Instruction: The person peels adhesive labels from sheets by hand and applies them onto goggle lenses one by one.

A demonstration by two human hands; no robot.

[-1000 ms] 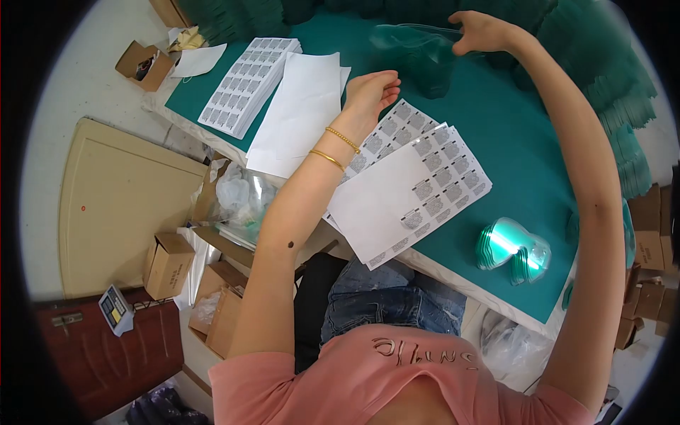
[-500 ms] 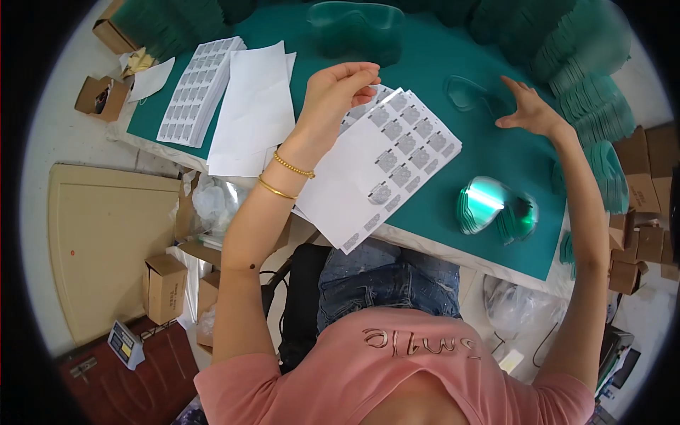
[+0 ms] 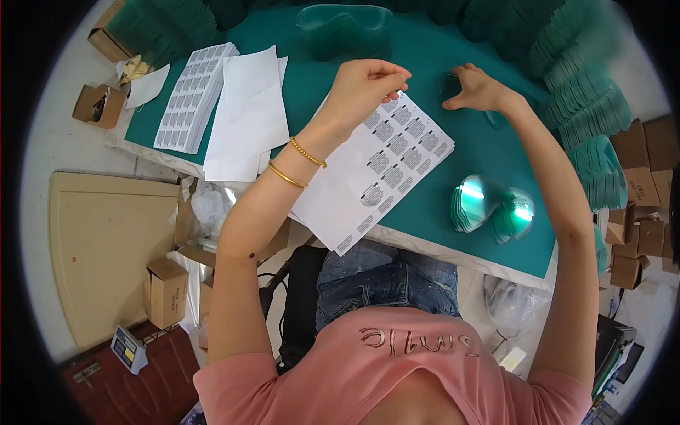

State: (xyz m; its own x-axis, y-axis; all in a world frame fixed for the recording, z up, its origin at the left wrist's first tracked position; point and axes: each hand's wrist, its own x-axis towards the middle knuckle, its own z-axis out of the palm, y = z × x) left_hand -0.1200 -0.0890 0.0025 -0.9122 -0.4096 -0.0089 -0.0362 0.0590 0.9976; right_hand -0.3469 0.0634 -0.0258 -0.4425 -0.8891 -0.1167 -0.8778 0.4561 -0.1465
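My left hand (image 3: 370, 91) is closed in a pinch above a stack of printed label sheets (image 3: 397, 152). Whatever sits between its fingertips is too small to make out. Part of the top sheet is bare white, the rest carries grey printed labels. My right hand (image 3: 480, 89) is over a clear goggle-shaped lens (image 3: 499, 120) lying on the green table top, thumb and fingers apart around its left half. The hand hides the lens's middle, so contact is unclear. Nearer me lies a small stack of clear lenses (image 3: 473, 205) with shiny reflections.
Another lens stack (image 3: 345, 32) stands at the back. Rows of stacked lenses (image 3: 591, 106) line the right and far edges. White paper sheets (image 3: 248, 117) and a thick label pile (image 3: 193, 99) lie left. Cardboard boxes (image 3: 166, 290) stand around the green table (image 3: 510, 258).
My right hand has moved left and down over the single lens. My left hand has shifted right across the label sheets, still pinched. The view has shifted slightly.
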